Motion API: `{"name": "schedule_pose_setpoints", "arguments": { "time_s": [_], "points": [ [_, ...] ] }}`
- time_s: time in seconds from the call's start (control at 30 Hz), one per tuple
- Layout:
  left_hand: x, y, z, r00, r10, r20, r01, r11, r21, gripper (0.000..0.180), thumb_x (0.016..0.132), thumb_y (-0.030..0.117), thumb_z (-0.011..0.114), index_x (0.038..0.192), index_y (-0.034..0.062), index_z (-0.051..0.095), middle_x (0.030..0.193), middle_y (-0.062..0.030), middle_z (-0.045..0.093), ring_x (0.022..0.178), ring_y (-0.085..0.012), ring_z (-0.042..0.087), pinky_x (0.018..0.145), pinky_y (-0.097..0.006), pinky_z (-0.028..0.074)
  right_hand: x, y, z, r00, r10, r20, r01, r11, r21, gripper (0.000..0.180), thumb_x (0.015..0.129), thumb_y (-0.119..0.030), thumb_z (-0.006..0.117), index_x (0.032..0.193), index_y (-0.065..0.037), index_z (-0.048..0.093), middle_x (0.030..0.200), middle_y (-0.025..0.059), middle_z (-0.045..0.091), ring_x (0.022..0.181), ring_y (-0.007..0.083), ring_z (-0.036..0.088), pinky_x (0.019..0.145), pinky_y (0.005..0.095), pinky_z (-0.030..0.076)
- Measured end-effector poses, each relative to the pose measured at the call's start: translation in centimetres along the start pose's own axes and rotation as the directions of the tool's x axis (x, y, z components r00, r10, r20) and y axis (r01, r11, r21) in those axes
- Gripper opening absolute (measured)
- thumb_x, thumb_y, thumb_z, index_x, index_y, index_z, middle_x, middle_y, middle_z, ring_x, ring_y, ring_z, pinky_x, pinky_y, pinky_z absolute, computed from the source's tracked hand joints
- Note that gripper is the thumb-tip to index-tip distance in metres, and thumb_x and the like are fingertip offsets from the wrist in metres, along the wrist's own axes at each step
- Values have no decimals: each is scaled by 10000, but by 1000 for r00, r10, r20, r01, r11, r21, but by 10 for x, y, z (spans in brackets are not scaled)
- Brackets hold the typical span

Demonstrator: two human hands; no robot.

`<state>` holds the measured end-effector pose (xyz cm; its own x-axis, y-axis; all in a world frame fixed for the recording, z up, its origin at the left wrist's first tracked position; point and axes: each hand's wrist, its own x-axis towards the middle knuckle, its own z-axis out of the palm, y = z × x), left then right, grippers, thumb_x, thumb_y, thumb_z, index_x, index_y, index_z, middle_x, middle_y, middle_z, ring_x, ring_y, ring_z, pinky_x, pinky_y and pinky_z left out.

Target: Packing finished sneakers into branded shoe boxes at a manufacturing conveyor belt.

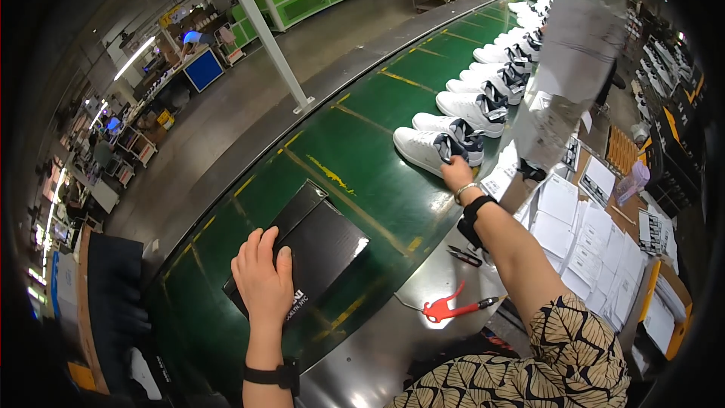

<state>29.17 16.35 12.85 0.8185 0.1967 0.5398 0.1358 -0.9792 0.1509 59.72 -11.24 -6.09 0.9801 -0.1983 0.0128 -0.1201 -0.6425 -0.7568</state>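
A closed black shoebox (321, 245) lies tilted across the green conveyor belt in front of me. My left hand (263, 276) rests on its near left side, fingers stretched out over the lid and holding nothing. Reaching forward, my right hand (458, 175) pinches the dark-lined collar of the nearest white sneaker (421, 149). That sneaker stands upright on the belt, its toe pointing left. Right behind it sits another white sneaker (434, 122), and a long row of similar pairs runs away along the belt's right side.
A red air blow gun (438, 310) and small dark-handled snips (464, 256) lie on the metal edge (419, 287). Stacks of white paper (581, 238) cover the bench at right. A grey pillar (578, 45) rises beside the row; a pale post (260, 30) stands beyond the belt.
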Motion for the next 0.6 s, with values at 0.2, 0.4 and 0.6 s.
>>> {"name": "schedule_pose_setpoints", "arguments": {
  "time_s": [0.2, 0.4, 0.6],
  "points": [
    [11, -6, 2, 998, -31, 46, 32, 999, -3, 321, 814, 164, 578, 1120, 75, 536, 1171, -123, 517, 1074, -298, 475, 935, -408, 325, 46, -16, -1, 984, 54, -167, -97, 961, -259, 410, 737, -225, 507, 1103, -64, 596, 1166, 178, 536, 1122, 355, 466, 956, 394, 371],
    [10, -15, 3, 992, -92, 86, 91, 996, 13, 345, 786, 147, 591, 1113, 53, 537, 1186, -141, 514, 1079, -313, 471, 931, -409, 329, 68, -15, -1, 961, 190, -199, -248, 912, -327, 340, 788, -174, 486, 1051, 3, 607, 1360, 98, 338, 1227, 292, 351, 982, 424, 337],
    [7, -21, 2, 987, -112, 114, 111, 994, 11, 337, 806, 186, 574, 1110, 44, 537, 1187, -149, 511, 1056, -320, 472, 923, -408, 331, 81, 3, -4, 977, 152, -152, -208, 851, -483, 328, 787, -166, 485, 1058, -47, 628, 1385, 25, 327, 1264, 287, 307, 983, 438, 325]
  ]
}}
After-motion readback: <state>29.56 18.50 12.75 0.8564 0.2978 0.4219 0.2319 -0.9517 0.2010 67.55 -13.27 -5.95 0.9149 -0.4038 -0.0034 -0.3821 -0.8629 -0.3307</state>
